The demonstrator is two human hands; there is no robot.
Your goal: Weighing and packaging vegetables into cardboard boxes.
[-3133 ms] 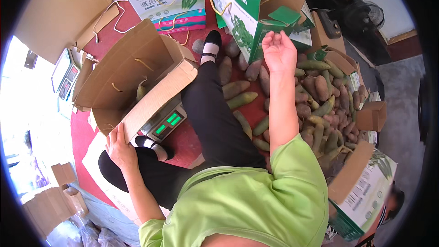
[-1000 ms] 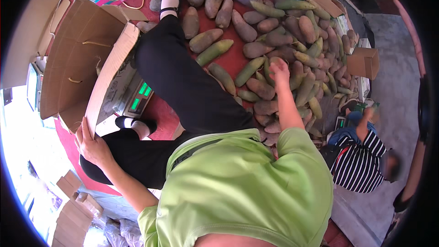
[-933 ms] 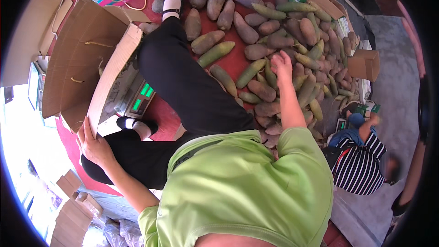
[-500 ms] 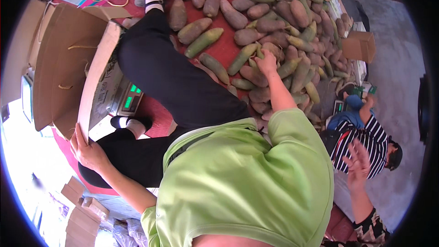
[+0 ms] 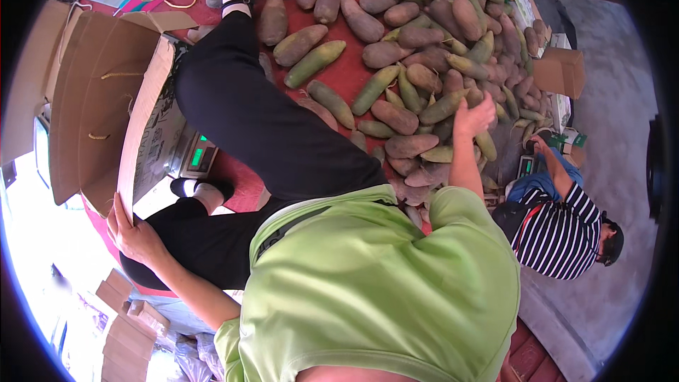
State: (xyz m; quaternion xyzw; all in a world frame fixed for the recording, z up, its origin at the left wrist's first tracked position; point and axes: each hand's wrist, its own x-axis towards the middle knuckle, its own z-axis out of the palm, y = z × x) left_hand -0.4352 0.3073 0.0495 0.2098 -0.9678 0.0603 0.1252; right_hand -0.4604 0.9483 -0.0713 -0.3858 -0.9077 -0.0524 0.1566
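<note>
A seated worker's left hand (image 5: pixel 134 235) grips the cardboard box (image 5: pixel 106 117) flap, steadying it beside the scale (image 5: pixel 198 157), while the right hand (image 5: pixel 472 117), fingers curled, closes over a root in the pile (image 5: pixel 417 71); lifting one cleanly avoids rolling neighbours.

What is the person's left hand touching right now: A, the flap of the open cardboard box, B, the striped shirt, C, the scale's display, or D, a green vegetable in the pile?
A: the left hand grips the lower edge of the open cardboard box, well apart from the vegetable pile.
</note>
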